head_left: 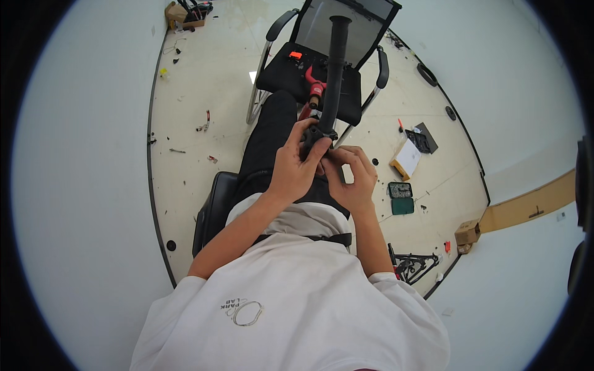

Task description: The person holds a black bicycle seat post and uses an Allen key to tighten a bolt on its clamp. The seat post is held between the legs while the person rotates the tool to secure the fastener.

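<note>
A black handlebar [335, 68] with a flared grip end rises from between my hands toward the chair ahead. My left hand [295, 162] is closed around the dark clamp-like fitting [314, 133] at its lower end, the thumb pressed against it. On the other side of that fitting, my right hand [354, 185] has thumb and fingers pinched together. Whatever lies between those fingertips is hidden. Just beyond my hands a red forked part [317, 86] leans against the chair seat, its lower end partly covered by the handlebar and my fingers.
The black mesh chair [278, 79] faces me, with an orange item [296, 55] on its seat. To the right on the floor lie a green case [402, 206], a white-topped box [408, 158] and a black bike frame [416, 266]. A tyre [427, 75] rests by the wall.
</note>
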Tool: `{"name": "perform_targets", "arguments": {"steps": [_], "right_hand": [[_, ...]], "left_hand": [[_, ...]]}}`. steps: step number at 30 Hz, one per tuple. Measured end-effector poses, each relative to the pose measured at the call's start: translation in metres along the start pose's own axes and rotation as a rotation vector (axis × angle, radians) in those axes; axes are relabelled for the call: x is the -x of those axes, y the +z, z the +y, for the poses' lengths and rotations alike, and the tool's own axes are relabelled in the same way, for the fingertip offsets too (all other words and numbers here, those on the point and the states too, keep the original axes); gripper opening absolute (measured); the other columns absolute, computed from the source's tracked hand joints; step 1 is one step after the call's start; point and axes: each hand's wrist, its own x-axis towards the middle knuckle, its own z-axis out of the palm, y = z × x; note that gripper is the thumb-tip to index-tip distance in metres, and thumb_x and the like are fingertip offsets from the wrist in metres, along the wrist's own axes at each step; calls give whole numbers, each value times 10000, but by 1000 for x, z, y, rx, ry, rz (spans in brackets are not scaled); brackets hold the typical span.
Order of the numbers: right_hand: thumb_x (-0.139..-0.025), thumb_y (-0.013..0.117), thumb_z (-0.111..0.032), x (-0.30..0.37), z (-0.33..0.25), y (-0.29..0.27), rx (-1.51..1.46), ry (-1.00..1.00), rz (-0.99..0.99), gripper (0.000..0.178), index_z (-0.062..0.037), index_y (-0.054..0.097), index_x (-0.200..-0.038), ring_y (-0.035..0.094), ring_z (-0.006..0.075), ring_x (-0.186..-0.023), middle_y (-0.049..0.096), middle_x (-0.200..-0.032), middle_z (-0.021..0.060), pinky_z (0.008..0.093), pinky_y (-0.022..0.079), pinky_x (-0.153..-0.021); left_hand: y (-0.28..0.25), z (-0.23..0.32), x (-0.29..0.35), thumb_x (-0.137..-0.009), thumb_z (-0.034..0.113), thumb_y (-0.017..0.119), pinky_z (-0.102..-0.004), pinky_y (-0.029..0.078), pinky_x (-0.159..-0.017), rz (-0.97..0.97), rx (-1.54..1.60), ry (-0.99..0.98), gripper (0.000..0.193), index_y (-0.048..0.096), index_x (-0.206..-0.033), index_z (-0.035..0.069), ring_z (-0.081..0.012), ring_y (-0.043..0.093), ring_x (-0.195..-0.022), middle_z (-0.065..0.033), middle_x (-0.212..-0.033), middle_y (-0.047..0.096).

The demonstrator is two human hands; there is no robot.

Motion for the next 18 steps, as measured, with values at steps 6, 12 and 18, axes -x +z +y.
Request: {"name": "perform_targets", "arguments": {"steps": [6,12,18], "right_hand": [[-731,716,72,-2,-1,-10,57,-61,-51,204,1,691,-920,669,208,-667,654,-859,96,276,534,-557],[-728,744,54,4,8,-5,81,-61,1,195,3,680,-905,658,215,-648,648,-824,103,282,523,-541],[-727,770,25,7,9,0,113,-55,32,181,6,649,-860,650,225,-631,644,-799,119,286,520,-533]], "left_hand": [[2,-3,1,-942,314,652,-207,431,-479,-9,23,-25,471,475,-1266,23,-49,548,-535,-32,-729,620],[2,-2,0,-939,314,655,-208,429,-476,-14,20,-18,473,476,-1265,22,-48,550,-532,-30,-727,619],[2,-3,0,-944,317,649,-208,432,-480,-10,26,-12,471,475,-1266,20,-47,553,-537,-29,-739,620]]}}
